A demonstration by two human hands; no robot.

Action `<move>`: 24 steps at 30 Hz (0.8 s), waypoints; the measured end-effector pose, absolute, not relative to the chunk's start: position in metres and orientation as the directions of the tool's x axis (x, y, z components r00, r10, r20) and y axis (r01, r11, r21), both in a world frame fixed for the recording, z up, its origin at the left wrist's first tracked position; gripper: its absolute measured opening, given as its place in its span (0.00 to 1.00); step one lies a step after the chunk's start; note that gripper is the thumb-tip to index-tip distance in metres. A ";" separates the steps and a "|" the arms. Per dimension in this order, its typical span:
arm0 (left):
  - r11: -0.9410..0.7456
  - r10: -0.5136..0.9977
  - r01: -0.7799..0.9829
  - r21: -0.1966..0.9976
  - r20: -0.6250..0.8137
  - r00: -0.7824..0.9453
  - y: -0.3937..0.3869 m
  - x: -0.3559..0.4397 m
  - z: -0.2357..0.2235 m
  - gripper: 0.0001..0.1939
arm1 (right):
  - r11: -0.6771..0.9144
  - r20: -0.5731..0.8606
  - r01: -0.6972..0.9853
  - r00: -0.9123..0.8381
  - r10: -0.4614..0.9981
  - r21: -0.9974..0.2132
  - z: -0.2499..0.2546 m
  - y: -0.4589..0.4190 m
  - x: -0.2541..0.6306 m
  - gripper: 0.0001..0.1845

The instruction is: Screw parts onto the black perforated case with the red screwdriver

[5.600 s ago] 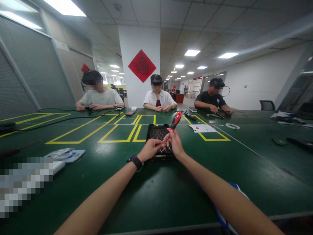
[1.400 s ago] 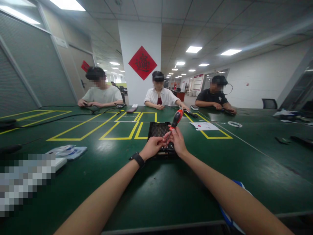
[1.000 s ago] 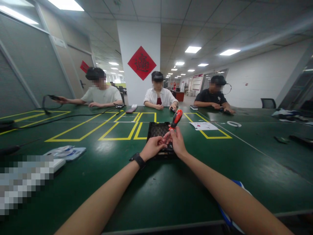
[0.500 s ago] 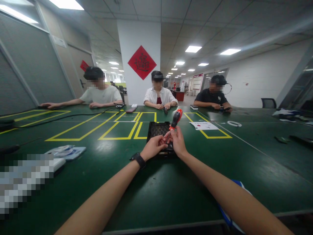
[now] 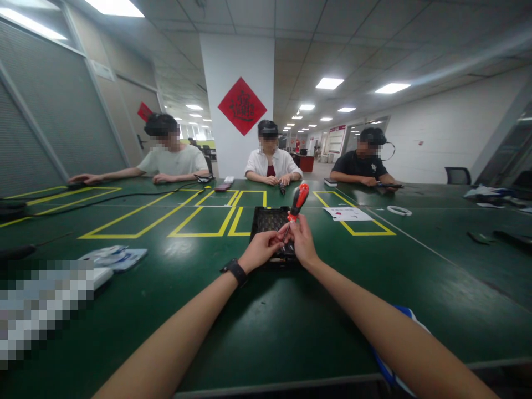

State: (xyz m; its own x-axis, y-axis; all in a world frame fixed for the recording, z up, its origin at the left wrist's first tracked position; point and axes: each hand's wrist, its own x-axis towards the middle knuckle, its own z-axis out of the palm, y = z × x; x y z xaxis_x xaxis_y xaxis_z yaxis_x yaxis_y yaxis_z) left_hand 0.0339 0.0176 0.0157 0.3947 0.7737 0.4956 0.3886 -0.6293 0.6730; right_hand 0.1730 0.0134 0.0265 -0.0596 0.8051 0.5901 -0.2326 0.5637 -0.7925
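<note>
A screwdriver (image 5: 298,200) with a red and black handle leans up and to the right, its metal shaft pointing down. My right hand (image 5: 305,241) is closed on it, fingers round the lower handle and shaft. Close by, my left hand (image 5: 261,248), with a black band on the wrist, pinches at the shaft's lower end; whether a small part such as a screw is between those fingertips cannot be made out. Under both hands lies a black tray-like case (image 5: 266,219) with a textured inside, partly covered by the fingers.
Yellow tape outlines (image 5: 195,235) mark the green table (image 5: 233,343). A sheet of paper (image 5: 348,214) and a white ring (image 5: 399,210) lie right of the case. Plastic packets (image 5: 120,257) lie to the left. Three people sit across the table.
The view has shifted very slightly. The screwdriver's handle has tilted a little, while both hands keep nearly the same place over the case.
</note>
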 end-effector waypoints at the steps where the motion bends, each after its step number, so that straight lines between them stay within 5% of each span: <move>1: -0.624 0.779 0.394 0.675 0.496 0.384 0.017 0.035 0.016 0.10 | 0.564 0.591 -0.233 -0.060 0.805 -0.792 0.026 0.013 0.173 0.17; 24: -0.609 0.792 0.430 0.666 0.488 0.366 0.017 0.034 0.017 0.09 | 0.537 0.568 -0.248 -0.071 0.820 -0.806 0.029 0.013 0.172 0.17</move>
State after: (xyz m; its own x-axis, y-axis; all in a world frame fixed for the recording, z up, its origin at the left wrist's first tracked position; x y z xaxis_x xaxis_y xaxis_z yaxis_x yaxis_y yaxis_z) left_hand 0.0341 0.0165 0.0168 0.3664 0.7921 0.4882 0.4296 -0.6094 0.6663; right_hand 0.1724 0.0132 0.0287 -0.0712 0.8200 0.5679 -0.2477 0.5370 -0.8064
